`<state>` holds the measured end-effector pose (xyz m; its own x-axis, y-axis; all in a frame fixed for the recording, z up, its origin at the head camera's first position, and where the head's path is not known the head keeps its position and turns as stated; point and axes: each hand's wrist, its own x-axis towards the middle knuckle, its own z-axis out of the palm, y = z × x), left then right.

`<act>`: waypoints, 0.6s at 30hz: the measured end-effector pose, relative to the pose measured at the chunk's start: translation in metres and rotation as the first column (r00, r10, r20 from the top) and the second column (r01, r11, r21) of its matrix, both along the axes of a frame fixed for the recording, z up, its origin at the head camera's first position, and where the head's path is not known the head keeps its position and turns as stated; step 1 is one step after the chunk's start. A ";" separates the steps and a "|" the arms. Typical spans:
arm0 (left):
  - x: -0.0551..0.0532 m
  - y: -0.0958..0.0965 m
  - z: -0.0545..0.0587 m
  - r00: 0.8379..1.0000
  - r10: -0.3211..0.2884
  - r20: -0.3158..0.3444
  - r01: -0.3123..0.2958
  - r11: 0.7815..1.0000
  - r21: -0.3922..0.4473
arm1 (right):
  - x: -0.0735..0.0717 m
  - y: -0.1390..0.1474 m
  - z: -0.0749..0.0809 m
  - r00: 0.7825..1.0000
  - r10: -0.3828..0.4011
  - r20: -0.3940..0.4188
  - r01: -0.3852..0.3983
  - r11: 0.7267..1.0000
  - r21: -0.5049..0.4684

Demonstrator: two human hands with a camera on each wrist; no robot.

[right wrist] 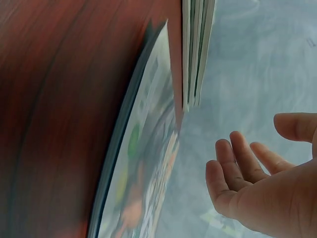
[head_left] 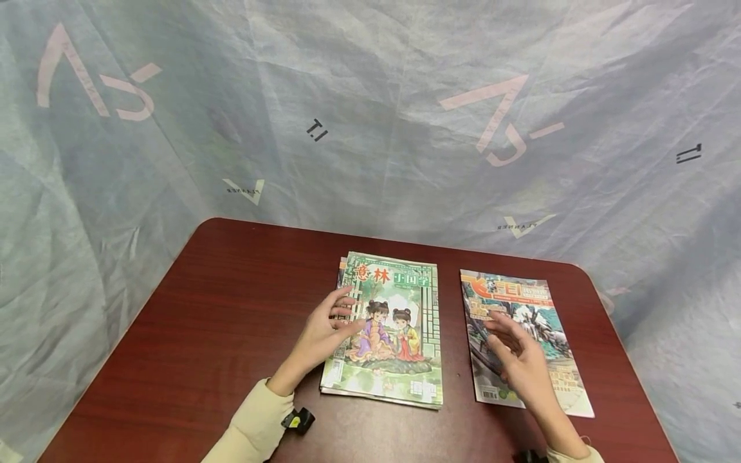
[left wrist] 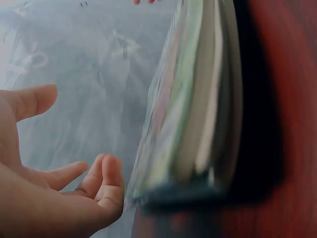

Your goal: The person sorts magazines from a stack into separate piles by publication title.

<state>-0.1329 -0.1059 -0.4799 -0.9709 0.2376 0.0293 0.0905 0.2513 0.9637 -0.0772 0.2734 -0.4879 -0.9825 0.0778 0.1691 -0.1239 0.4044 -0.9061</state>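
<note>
A stack of magazines [head_left: 399,379] lies near the middle of the table, its top cover green with two cartoon figures. My left hand [head_left: 326,329] hovers at the left side of this stack, fingers relaxed and holding nothing. In the left wrist view the page edges of the stack [left wrist: 208,99] show beside the fingers. Farther right lies a single magazine [head_left: 564,373] with an orange and teal cover. Over it is my right hand [head_left: 521,360], loosely bent and holding nothing. The right wrist view shows a gap between that hand and the magazine [right wrist: 148,119].
The dark red wooden table [head_left: 231,308] has rounded far corners. A grey printed cloth [head_left: 370,116] hangs behind it and along the sides. A strip of table [head_left: 454,360] separates the stack from the single magazine. Cream sleeves [head_left: 249,418] cover the forearms.
</note>
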 end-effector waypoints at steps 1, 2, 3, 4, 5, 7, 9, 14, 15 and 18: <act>-0.001 -0.003 0.000 1.000 0.013 -0.009 -0.013 1.000 -0.017 | -0.001 -0.004 0.000 1.000 0.009 -0.008 -0.009 1.000 -0.003; -0.001 -0.006 -0.001 0.999 0.026 -0.019 -0.027 0.999 -0.033 | -0.002 -0.007 0.000 1.000 0.018 -0.022 -0.018 1.000 0.001; -0.002 -0.009 -0.002 0.999 0.037 -0.029 -0.039 0.998 -0.050 | -0.003 -0.010 -0.001 0.999 0.025 -0.032 -0.025 1.000 0.004; -0.002 -0.012 -0.002 0.998 0.046 -0.039 -0.049 0.997 -0.062 | -0.004 -0.013 -0.001 0.999 0.034 -0.042 -0.034 0.999 0.006; -0.003 -0.014 -0.003 0.997 0.056 -0.045 -0.059 0.996 -0.072 | -0.005 -0.016 -0.001 0.998 0.042 -0.048 -0.042 0.999 0.008; -0.004 -0.018 -0.004 0.996 0.074 -0.055 -0.079 0.992 -0.094 | -0.006 -0.021 -0.001 0.997 0.058 -0.047 -0.058 0.998 -0.001; -0.004 -0.020 -0.005 0.994 0.088 -0.061 -0.094 0.990 -0.106 | -0.007 -0.025 -0.002 0.997 0.072 -0.038 -0.072 0.997 -0.008; -0.006 -0.022 -0.007 0.992 0.108 -0.057 -0.115 0.985 -0.127 | -0.010 -0.033 -0.001 0.996 0.088 -0.015 -0.089 0.996 -0.009; -0.007 -0.022 -0.007 0.992 0.111 -0.060 -0.118 0.984 -0.130 | -0.011 -0.035 -0.001 0.996 0.091 -0.013 -0.091 0.996 -0.009; -0.008 -0.021 -0.008 0.990 0.123 -0.070 -0.132 0.980 -0.150 | -0.012 -0.039 -0.001 0.995 0.102 -0.007 -0.103 0.994 -0.032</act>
<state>-0.1410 -0.1274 -0.4877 -0.9911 0.1179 0.0610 0.1045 0.4090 0.9065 -0.0891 0.2343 -0.4892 -0.9846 -0.0176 0.1737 -0.1684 0.3595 -0.9179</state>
